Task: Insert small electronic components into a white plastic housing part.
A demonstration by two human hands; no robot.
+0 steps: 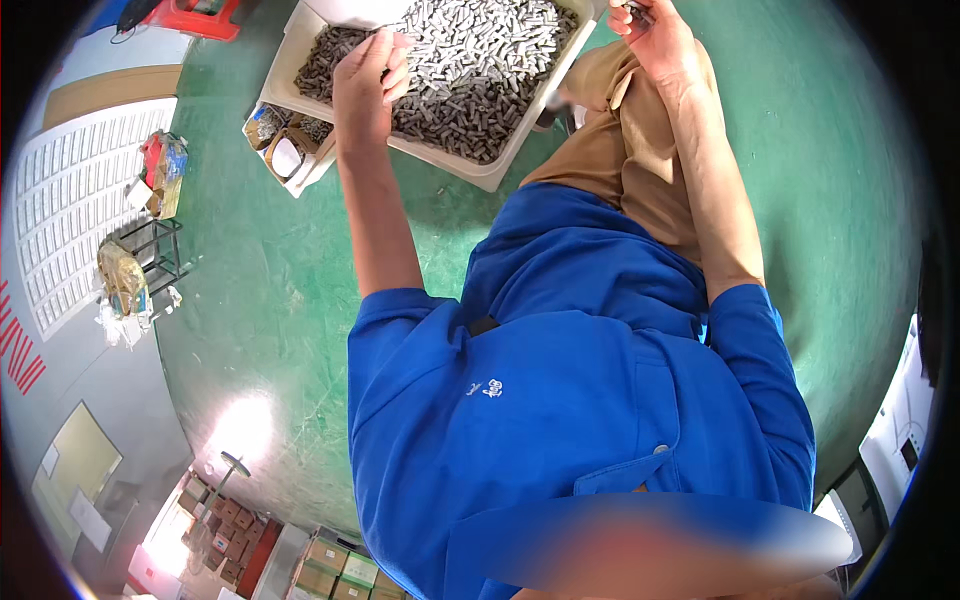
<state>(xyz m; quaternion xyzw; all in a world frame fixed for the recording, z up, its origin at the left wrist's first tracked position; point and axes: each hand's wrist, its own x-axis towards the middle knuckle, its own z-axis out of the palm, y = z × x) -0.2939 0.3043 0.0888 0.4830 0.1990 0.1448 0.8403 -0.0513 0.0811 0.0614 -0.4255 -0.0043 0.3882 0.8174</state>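
Observation:
A large cream plastic tub (497,172) is filled with small grey metal cylindrical pieces (485,40), brightly lit in the middle and darker at the near side. Over the tub's left part is my left hand (368,82), its fingers curled together. Whatever may be between those fingers is hidden. To the right of the tub, above my knee, my right hand (660,45) is raised at the top edge of the view. Its fingers are bent around a few small grey metal pieces (638,12), partly cut off by the frame.
Beside the tub's left corner stands a smaller white bin (297,186) with cartons of small parts. My tan trousers (640,150) are close to its right wall. On the green floor at far left is a black metal stand (160,250). Stacked boxes (235,530) are at lower left.

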